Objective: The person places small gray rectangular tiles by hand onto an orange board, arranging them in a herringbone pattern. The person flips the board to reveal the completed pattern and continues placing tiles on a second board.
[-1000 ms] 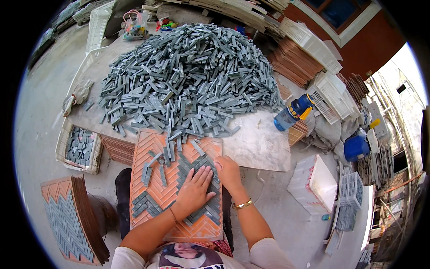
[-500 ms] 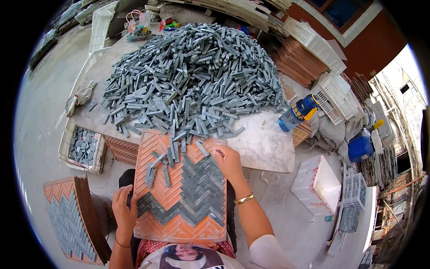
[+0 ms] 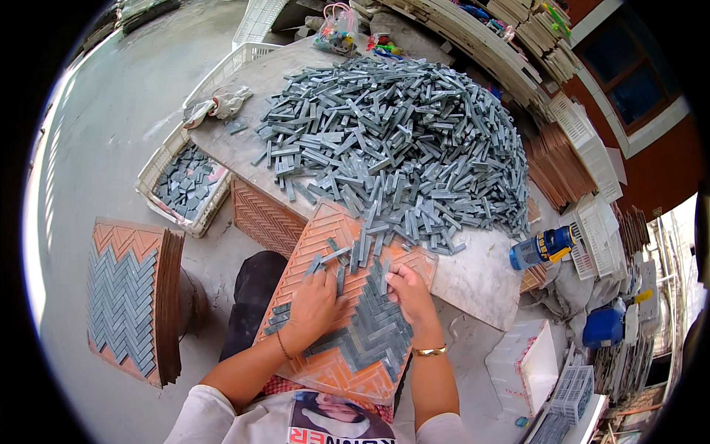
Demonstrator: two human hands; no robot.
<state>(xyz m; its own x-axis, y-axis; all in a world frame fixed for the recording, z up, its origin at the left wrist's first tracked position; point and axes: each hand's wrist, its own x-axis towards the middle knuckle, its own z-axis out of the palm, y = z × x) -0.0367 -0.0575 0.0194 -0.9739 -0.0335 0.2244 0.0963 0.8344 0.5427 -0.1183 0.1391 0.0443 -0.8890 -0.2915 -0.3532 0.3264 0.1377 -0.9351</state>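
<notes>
Pinching one grey strip [image 3: 384, 278], right fingers [image 3: 400, 280] over one tray [image 3: 340, 377]; left fingers [image 3: 319, 284]: hold unclear

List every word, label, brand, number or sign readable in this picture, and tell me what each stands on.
White T-shirt: large red and black block letters across the front; wording not copied here.
Blue water bottle: yellowish lettering on its dark part, small; wording not copied here.
White foam box: red marks, too blurred to tell whether they are letters.

An orange, herringbone-grooved tray [image 3: 318, 237], partly laid with grey strips [image 3: 367, 329] (loose ones lie across its far half)
</notes>
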